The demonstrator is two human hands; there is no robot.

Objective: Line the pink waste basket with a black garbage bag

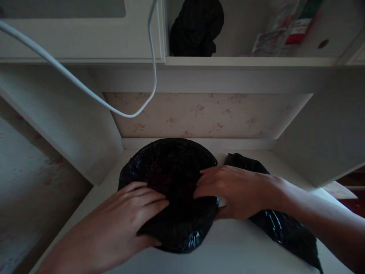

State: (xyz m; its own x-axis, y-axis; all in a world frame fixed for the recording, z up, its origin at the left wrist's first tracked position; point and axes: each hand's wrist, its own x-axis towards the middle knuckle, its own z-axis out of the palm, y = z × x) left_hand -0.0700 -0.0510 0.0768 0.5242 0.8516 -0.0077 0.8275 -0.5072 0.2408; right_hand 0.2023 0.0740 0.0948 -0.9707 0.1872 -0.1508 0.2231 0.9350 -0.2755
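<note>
In front of me on the white surface, a black plastic bag [179,236] is spread into a round, open-mouthed shape. Whatever gives it that round form is covered by the plastic. My left hand [137,213] grips its near left edge, fingers over the inside and thumb below on the outside. At the right edge, my right hand [228,190] is closed on the plastic with its fingers turned inward. The inside of the bag is too dark to make out. Behind my right forearm lies another black plastic bag [275,226], long and flattened, partly hidden by the arm.
A white cable [85,87] hangs in a loop at the upper left. Above, an open shelf [242,62] holds a black bundle [196,30] and a clear package with red and green [299,32]. White side panels [319,129] and a flowered back wall [182,114] enclose the surface.
</note>
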